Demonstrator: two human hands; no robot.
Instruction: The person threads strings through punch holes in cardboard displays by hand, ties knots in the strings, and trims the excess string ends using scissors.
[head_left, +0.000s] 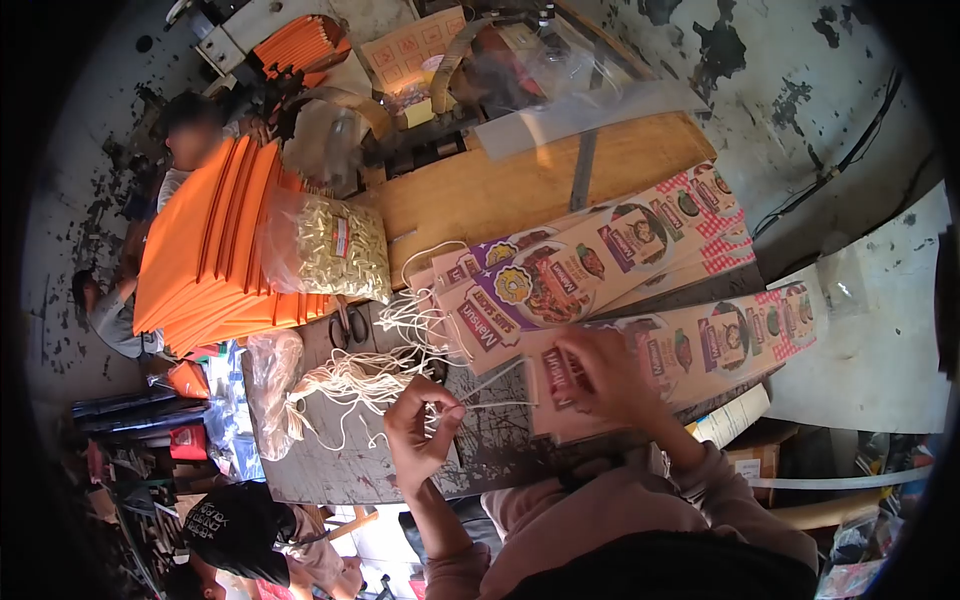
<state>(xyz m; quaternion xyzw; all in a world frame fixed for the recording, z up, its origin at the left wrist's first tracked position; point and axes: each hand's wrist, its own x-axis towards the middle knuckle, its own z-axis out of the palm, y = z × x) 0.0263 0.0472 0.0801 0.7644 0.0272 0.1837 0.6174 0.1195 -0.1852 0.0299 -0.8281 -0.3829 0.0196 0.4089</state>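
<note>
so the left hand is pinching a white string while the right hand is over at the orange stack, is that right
Not quite: the right hand is at the printed cards, not the orange stack, as the head view shows. The left hand is indeed pinching a white string.

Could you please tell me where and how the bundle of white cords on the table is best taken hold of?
Probably pinch the bundle of white cords at its narrow left end, by the clear plastic, coming from the wearer's side of the table. The strands gather closely there, while towards the right they spread loosely and could tangle.
</note>
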